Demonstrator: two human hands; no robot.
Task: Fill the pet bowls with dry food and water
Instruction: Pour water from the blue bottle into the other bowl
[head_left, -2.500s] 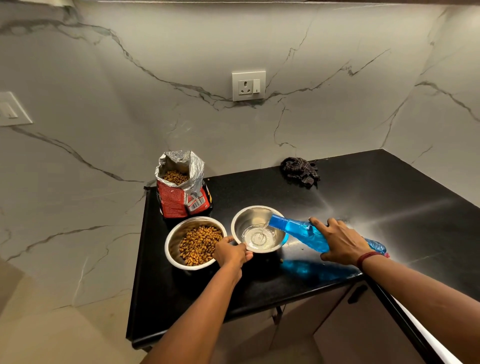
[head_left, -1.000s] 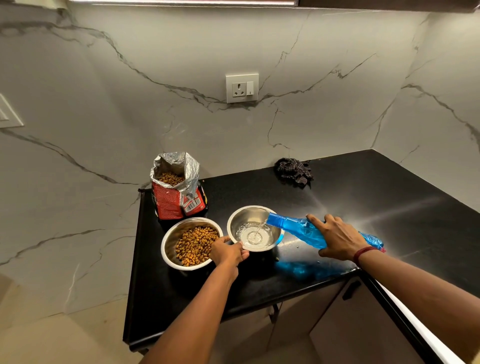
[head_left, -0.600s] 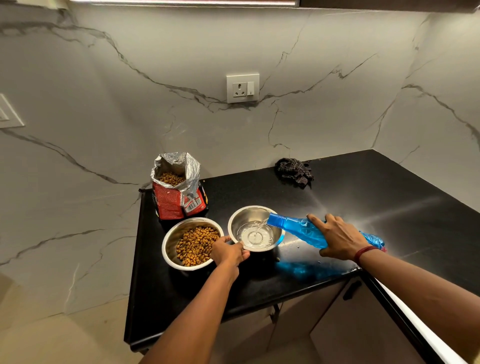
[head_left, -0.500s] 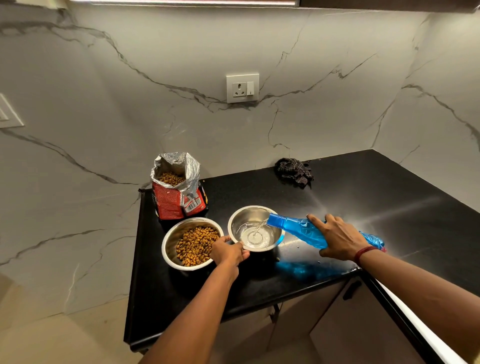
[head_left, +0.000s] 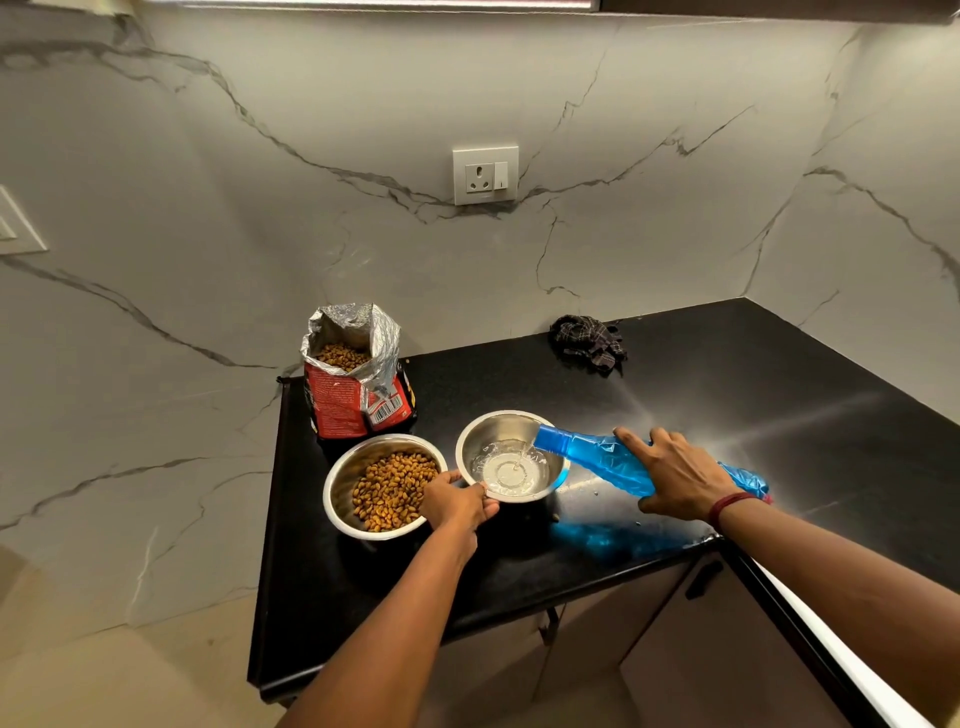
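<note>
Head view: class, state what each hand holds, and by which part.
The right hand grips the tilted blue bottle around its middle, mouth over the water bowl. The left hand holds that bowl by its near rim.

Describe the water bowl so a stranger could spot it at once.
On the black counter, in front of the red food bag, two steel bowls sit side by side. The water bowl is the right one, its rim pinched by the left hand. Unlike the kibble bowl beside it, it holds clear water, with a blue bottle tipped over its edge.
</note>
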